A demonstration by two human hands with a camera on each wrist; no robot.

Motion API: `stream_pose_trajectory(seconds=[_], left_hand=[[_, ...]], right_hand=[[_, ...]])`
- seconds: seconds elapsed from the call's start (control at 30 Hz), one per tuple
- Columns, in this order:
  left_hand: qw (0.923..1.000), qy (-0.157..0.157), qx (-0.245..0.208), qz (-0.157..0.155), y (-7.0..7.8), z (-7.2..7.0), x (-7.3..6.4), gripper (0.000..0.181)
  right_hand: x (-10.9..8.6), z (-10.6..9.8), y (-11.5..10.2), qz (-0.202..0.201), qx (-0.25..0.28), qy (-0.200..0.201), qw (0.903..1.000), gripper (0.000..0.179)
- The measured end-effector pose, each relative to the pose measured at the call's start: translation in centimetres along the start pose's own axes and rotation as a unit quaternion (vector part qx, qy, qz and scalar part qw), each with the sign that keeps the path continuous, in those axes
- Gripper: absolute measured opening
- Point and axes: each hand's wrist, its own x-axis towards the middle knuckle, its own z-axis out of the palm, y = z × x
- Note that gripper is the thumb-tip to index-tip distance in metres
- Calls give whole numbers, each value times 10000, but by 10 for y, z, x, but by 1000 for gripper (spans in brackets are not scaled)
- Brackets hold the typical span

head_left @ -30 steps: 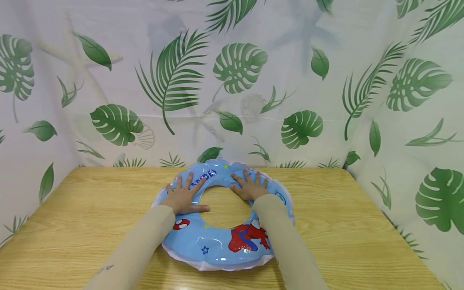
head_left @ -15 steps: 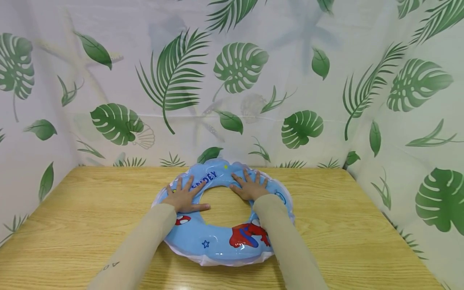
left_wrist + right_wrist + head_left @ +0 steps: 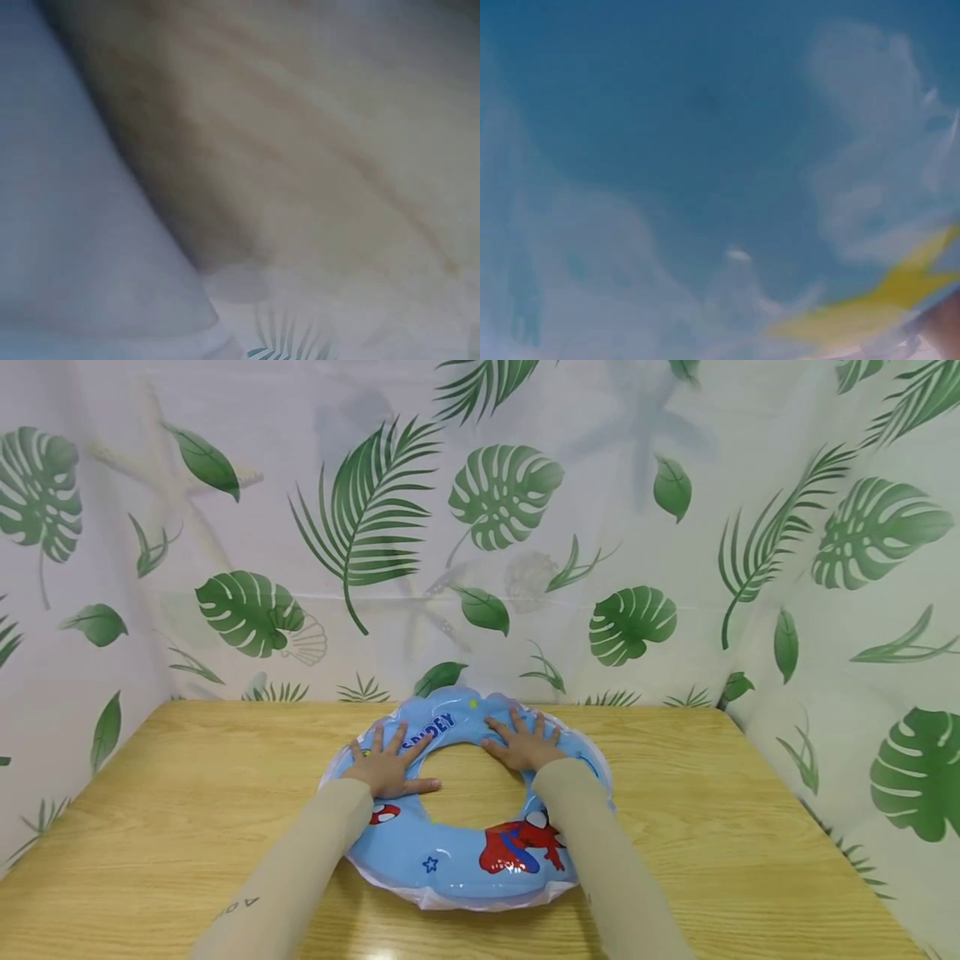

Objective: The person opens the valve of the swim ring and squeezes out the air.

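Observation:
A blue inflatable swim ring (image 3: 450, 860) with red cartoon figures, a star and "SPIDEY" lettering lies on the wooden table. My left hand (image 3: 386, 770) rests on the ring's left side with fingers spread, its thumb reaching over the centre hole. On the upper right side, my right hand (image 3: 525, 746) presses down with spread fingers. Blurred pale ring edge (image 3: 97, 225) fills the left of the left wrist view. In the right wrist view, the ring's blue surface (image 3: 705, 135) with a yellow print takes up nearly everything.
The wooden table (image 3: 720, 843) extends to both sides of the ring. Behind it and along both sides hangs a white curtain (image 3: 555, 635) printed with green leaves.
Both hands stay spread on the ring. The ring's near edge has risen slightly in the head view, and the whole scene has shifted a little to the right.

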Motion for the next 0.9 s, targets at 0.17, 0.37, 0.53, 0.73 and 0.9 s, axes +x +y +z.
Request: stream_pose_trajectory(seconds=[0.17, 0.37, 0.53, 0.73, 0.9], left_hand=[[10000, 30, -1, -4, 1, 0, 1, 79], [10000, 7, 17, -19, -1, 4, 4, 80], [10000, -7, 53, -42, -3, 6, 6, 80], [10000, -23, 32, -13, -3, 9, 8, 81], [9999, -5, 115, 8, -4, 9, 8, 82]], right_hand=[[1, -7, 2, -7, 112, -14, 9999, 61], [8, -14, -8, -59, 83, 542, 9985, 62], [14, -14, -24, -458, 87, 626, 9969, 59], [17, -3, -32, -415, -6, 329, 9986, 55], [16, 0, -35, -226, -11, 150, 9996, 54]])
